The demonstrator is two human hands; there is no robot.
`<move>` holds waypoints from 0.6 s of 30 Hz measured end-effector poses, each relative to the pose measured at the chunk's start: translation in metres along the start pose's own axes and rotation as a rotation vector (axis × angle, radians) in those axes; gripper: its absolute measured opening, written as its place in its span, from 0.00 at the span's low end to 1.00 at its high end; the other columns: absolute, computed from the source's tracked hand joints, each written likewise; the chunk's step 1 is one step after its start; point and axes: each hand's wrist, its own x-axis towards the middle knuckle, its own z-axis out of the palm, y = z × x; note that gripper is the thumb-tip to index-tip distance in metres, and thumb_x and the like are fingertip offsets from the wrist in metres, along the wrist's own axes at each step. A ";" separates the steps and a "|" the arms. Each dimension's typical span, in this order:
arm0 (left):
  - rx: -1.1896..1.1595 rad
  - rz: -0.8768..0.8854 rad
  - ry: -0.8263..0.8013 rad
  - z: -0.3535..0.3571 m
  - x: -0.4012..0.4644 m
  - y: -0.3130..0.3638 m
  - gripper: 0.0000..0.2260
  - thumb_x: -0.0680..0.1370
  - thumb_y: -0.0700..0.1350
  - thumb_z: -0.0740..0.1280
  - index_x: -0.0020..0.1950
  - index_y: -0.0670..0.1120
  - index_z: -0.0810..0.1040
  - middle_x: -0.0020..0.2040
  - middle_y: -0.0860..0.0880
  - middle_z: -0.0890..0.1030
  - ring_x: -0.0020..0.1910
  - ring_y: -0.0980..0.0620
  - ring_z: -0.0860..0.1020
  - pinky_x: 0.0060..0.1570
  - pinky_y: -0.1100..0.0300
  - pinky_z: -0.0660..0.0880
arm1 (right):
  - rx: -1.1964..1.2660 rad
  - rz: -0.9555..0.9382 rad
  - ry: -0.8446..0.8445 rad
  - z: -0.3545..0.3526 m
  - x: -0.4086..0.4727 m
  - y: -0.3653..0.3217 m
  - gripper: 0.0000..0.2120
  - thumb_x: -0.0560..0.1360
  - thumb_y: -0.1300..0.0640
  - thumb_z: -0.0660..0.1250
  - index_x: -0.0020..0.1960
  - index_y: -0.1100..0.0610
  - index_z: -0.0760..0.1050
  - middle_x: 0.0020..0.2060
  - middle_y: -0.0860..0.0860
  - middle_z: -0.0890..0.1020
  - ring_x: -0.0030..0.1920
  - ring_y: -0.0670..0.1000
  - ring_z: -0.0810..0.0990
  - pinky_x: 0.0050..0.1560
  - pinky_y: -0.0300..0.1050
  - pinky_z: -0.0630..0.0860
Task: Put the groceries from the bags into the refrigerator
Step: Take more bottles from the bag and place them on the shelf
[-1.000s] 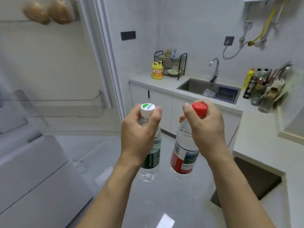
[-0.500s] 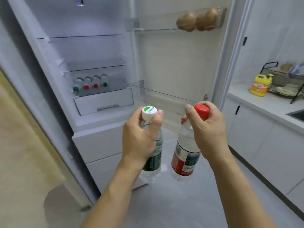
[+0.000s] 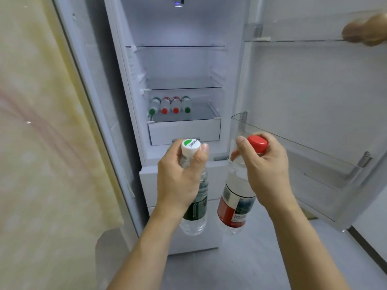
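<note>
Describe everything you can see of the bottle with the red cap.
The red-cap bottle is clear plastic, seemingly full of water, with a red screw cap and a label that is red with a pictured panel. It hangs roughly upright, base tilted a little to the left, in front of the open fridge. The right hand grips its neck and shoulder just under the cap, fingers curled round it. Nothing else touches it; the green-cap bottle hangs beside it, apart.

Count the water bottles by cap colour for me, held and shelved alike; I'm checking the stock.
Green caps: 3, one in the left hand as the green-cap bottle, two on the shelf.
Red caps: 3, one in the right hand as the red-cap bottle, two on the shelf.
Total: 6 bottles.
</note>
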 end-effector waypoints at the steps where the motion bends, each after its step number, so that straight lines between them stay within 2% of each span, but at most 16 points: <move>1: 0.000 -0.011 0.006 0.001 0.006 -0.006 0.10 0.76 0.61 0.67 0.45 0.55 0.77 0.40 0.51 0.82 0.42 0.48 0.82 0.45 0.42 0.80 | 0.003 0.006 -0.009 0.007 0.008 0.004 0.10 0.78 0.52 0.67 0.43 0.59 0.74 0.32 0.51 0.83 0.31 0.39 0.77 0.35 0.27 0.71; 5: 0.011 -0.034 0.052 0.008 0.032 -0.028 0.11 0.75 0.61 0.67 0.43 0.55 0.76 0.39 0.51 0.82 0.40 0.48 0.82 0.43 0.47 0.81 | 0.023 0.026 -0.044 0.031 0.042 0.026 0.11 0.77 0.50 0.67 0.44 0.58 0.74 0.33 0.51 0.83 0.35 0.45 0.81 0.39 0.35 0.75; 8: 0.043 -0.020 0.118 0.018 0.056 -0.046 0.15 0.74 0.61 0.67 0.42 0.50 0.76 0.38 0.49 0.82 0.38 0.49 0.80 0.40 0.53 0.78 | 0.036 0.007 -0.067 0.045 0.072 0.043 0.11 0.77 0.52 0.67 0.43 0.59 0.74 0.32 0.51 0.83 0.32 0.41 0.78 0.36 0.30 0.72; 11: 0.071 0.012 0.143 0.032 0.086 -0.059 0.16 0.74 0.61 0.67 0.42 0.48 0.77 0.37 0.49 0.82 0.37 0.50 0.81 0.39 0.54 0.78 | 0.046 -0.016 -0.080 0.053 0.107 0.057 0.10 0.77 0.52 0.67 0.42 0.58 0.74 0.32 0.51 0.83 0.34 0.44 0.78 0.38 0.35 0.73; 13: 0.089 0.031 0.148 0.042 0.104 -0.068 0.14 0.75 0.60 0.67 0.42 0.49 0.76 0.37 0.49 0.82 0.37 0.48 0.81 0.39 0.53 0.79 | 0.060 -0.021 -0.076 0.058 0.132 0.066 0.10 0.77 0.51 0.68 0.42 0.57 0.74 0.32 0.50 0.83 0.33 0.43 0.78 0.38 0.36 0.73; 18: 0.064 0.061 0.236 0.060 0.147 -0.091 0.11 0.75 0.59 0.67 0.42 0.53 0.75 0.38 0.47 0.82 0.39 0.45 0.82 0.39 0.58 0.78 | 0.087 -0.049 -0.057 0.076 0.183 0.085 0.10 0.77 0.52 0.68 0.41 0.57 0.73 0.31 0.50 0.83 0.31 0.40 0.76 0.36 0.31 0.69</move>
